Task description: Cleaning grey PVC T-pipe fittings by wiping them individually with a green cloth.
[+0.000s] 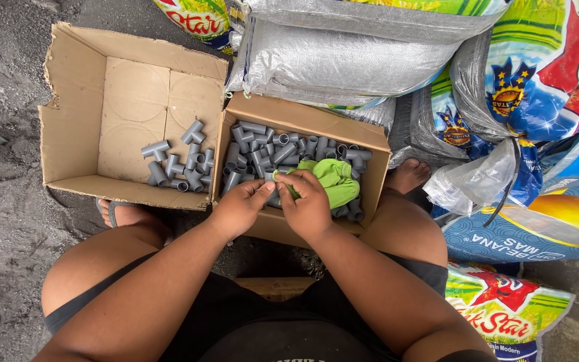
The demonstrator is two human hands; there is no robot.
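Both hands meet over the front of a small cardboard box [370, 144] full of grey plastic tee pipe fittings [263, 147]. My left hand [239, 206] pinches one grey fitting [271, 176] from the left. My right hand [308, 204] grips a green cloth [335, 177] and presses it against that same fitting. The rest of the cloth lies bunched on the fittings inside the box.
A larger open cardboard box [82, 114] on the left holds several grey fittings [179, 164] in its right corner. Printed and silver plastic sacks [343, 57] pile up behind and to the right. My bare knees and feet flank the small box on grey gritty ground [5, 228].
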